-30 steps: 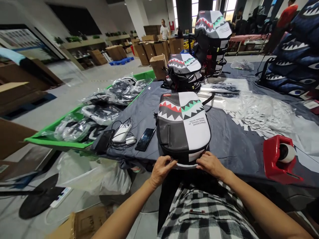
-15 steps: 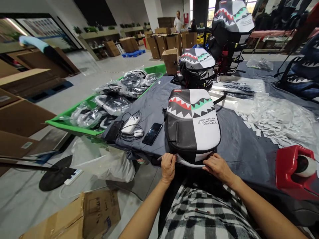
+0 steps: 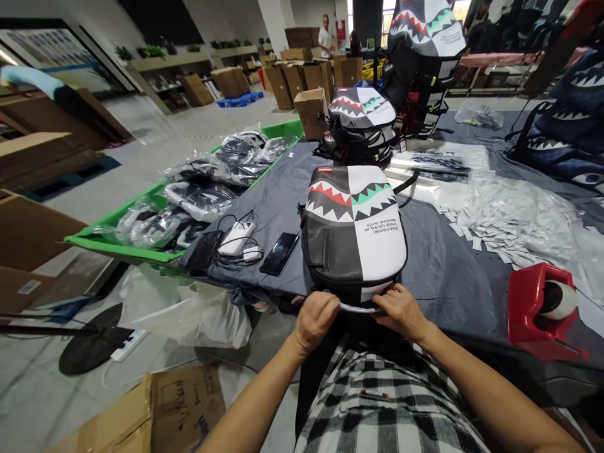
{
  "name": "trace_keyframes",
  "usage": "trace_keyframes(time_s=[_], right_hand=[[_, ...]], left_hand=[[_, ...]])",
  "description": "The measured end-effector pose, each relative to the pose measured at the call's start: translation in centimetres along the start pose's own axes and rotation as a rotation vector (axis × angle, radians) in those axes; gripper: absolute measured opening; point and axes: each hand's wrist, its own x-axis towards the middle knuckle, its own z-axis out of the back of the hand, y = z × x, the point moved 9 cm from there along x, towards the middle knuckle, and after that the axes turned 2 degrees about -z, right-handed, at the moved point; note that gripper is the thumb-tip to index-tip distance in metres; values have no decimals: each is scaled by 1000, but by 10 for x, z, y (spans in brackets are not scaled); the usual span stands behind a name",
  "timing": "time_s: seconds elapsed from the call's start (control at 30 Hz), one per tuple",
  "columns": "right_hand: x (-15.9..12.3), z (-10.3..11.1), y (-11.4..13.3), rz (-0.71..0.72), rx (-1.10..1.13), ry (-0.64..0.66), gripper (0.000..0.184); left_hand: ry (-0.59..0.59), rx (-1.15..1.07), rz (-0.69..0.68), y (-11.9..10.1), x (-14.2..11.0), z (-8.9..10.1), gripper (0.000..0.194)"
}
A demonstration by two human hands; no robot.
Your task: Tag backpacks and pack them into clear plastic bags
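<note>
At the near edge of the table (image 3: 448, 283), the person's left hand (image 3: 318, 319) and right hand (image 3: 401, 309) pinch a pale strip (image 3: 358, 309) at the near end of a black-and-white backpack (image 3: 353, 236) lying with its shark-mouth print up. A phone (image 3: 279, 253) and a white charger (image 3: 236, 239) lie to its left, a red tape dispenser (image 3: 526, 308) stands to the right, and stacked backpacks (image 3: 361, 116) stand farther off.

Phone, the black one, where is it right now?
In the head view, the phone lies on the dark cloth, left of the black-and-white backpack and just right of the white device.
</note>
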Motion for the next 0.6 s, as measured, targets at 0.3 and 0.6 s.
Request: trace_keyframes(time_s=[0.3,0.6], right_hand=[[16,4,-16,-30,129,336,18],[25,-4,-18,-10,149,535,24]], left_hand=[[819,-49,-227,-51,46,-55,22],[953,-36,-266,-54,45,-58,18]])
